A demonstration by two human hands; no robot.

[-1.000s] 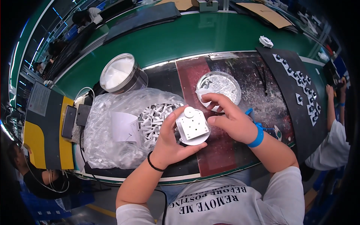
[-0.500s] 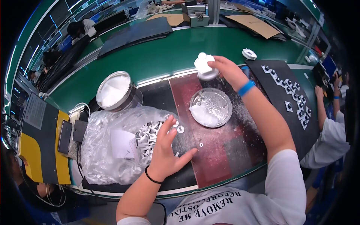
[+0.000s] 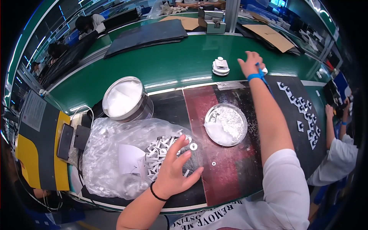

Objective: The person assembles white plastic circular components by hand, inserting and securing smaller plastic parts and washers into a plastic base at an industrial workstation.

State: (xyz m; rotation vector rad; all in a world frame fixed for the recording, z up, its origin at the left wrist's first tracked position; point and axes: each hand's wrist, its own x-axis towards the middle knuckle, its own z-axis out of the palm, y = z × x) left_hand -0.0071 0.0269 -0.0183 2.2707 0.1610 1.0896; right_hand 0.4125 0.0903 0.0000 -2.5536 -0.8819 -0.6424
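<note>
My right hand (image 3: 252,63), fingers spread, reaches over the green surface at the far side with nothing in it. Half hidden behind its wrist lies a white plastic part (image 3: 265,71). To the hand's left, a white plastic assembly (image 3: 220,67) with a round knob on top stands on the green surface. My left hand (image 3: 177,172) hovers open beside a clear plastic bag (image 3: 100,153) of small white plastic pieces (image 3: 156,158). White washers (image 3: 193,146) and a small white ring (image 3: 214,163) lie near its fingers. A round dish (image 3: 240,138) with white paste sits between my arms.
A metal tin (image 3: 143,105) of white material stands behind the bag. At left are a yellow and grey machine (image 3: 40,143) and a phone (image 3: 65,142). Several small parts lie on a black mat (image 3: 285,115) at right, beside a co-worker's arms (image 3: 330,126).
The white assembly has left my right hand and now stands on the green surface. My right hand has moved right and away, fingers opened. The whole view has shifted slightly.
</note>
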